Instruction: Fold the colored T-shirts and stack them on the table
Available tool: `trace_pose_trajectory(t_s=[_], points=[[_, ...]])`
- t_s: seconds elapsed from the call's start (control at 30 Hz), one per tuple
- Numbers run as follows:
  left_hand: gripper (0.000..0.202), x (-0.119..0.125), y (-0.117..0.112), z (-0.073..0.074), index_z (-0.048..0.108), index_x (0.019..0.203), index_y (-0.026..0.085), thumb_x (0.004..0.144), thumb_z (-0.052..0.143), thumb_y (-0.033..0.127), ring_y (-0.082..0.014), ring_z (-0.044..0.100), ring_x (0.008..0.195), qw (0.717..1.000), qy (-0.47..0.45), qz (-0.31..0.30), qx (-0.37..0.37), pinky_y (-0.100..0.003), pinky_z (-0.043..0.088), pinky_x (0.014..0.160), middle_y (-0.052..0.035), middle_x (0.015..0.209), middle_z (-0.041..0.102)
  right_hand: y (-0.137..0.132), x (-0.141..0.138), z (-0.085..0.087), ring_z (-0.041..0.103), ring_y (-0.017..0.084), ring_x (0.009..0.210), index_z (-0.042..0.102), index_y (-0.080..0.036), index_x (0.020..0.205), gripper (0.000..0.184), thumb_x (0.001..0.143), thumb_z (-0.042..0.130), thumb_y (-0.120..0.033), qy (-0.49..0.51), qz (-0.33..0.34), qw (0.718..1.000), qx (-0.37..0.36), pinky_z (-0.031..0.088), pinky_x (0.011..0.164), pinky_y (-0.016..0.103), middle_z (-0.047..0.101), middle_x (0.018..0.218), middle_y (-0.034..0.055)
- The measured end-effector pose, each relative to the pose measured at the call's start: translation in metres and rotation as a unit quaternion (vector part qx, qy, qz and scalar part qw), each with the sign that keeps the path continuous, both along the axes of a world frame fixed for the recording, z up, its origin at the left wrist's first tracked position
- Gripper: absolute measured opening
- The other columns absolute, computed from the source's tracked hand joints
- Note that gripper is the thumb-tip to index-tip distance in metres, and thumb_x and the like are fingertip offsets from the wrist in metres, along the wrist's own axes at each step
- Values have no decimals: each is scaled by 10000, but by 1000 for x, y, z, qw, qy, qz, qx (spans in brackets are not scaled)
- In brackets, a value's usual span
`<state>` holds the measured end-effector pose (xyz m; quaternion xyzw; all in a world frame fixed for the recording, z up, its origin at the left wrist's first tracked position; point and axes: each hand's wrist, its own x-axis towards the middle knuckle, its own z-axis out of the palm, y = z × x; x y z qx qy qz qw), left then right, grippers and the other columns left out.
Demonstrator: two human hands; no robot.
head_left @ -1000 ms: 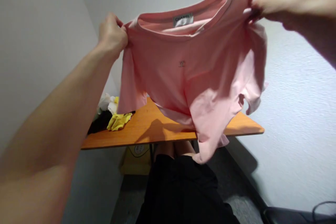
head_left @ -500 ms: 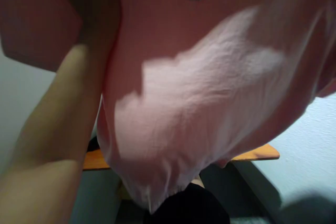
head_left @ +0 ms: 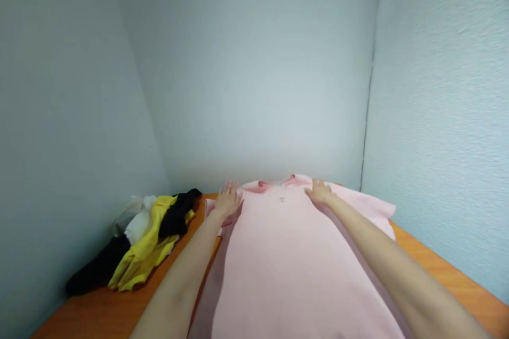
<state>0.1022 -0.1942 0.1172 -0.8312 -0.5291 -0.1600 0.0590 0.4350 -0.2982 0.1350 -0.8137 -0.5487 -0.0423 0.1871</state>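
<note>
Two bare palms, left hand (head_left: 228,200) and right hand (head_left: 318,192), rest spread open, pinching nothing, on a pale pink cotton T-shirt (head_left: 286,265) lying flat on the orange wood-grain counter (head_left: 449,270). I judge it light and limp, best pinched at the shoulders (head_left: 358,198). Crumpled yellow, black and white clothes (head_left: 147,243) lie left of it.

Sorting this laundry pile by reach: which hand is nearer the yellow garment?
Left. The left hand rests on the pink T-shirt, a short way from the yellow garment and not touching it. The right hand lies farther away, beyond the shirt's collar.

pink T-shirt (head_left: 286,270) — hem cut off at bottom edge | chest logo (head_left: 282,199) — too small to read
</note>
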Motion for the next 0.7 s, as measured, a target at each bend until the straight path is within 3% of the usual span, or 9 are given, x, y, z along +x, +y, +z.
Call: trace_pose_trajectory(t_s=[0.1,0.17,0.23,0.33,0.43,0.7], points=[[611,-14,23,-62,385,1458,192,953,254,512,-338,257,1421,994,40,20,-99,-589,227,1114,-149,1531,300,25,16,-73,300,448,1343,423,-265,1438,603,906,410,-548,31,-29,994,-103,253,991,691,308,1516,156],[658,-24,39,-83,327,1487,216,948,175,563,-340,242,1425,989,54,33,-132,-607,233,1098,-133,1547,256,38,38,-104,165,426,1405,367,-348,1465,628,908,319,-634,21,-34,989,-141,152,1038,699,209,1569,84],[674,-33,53,-91,264,1509,223,949,105,563,-306,196,1444,987,61,36,-146,-569,223,1114,-106,1569,194,48,63,-121,85,388,1430,305,-366,1490,665,908,219,-675,0,-32,988,-151,108,1077,661,136,1589,49],[663,-44,69,-93,247,1513,241,944,126,560,-265,170,1456,986,69,34,-148,-494,201,1140,-81,1574,199,61,98,-134,101,370,1433,293,-351,1498,694,903,183,-689,-15,-28,990,-137,123,1100,618,140,1589,49],[671,-51,82,-92,264,1508,246,930,188,577,-281,193,1451,987,72,36,-141,-501,205,1135,-94,1567,228,73,115,-138,120,371,1429,297,-361,1496,709,890,185,-713,-24,-24,991,-129,119,1105,612,168,1584,38],[667,-55,113,-99,250,1514,246,923,290,551,-294,187,1452,988,83,46,-118,-511,214,1131,-105,1533,309,113,114,-138,121,367,1429,303,-356,1494,714,889,189,-718,-30,-1,992,-121,119,1108,605,157,1586,30]])
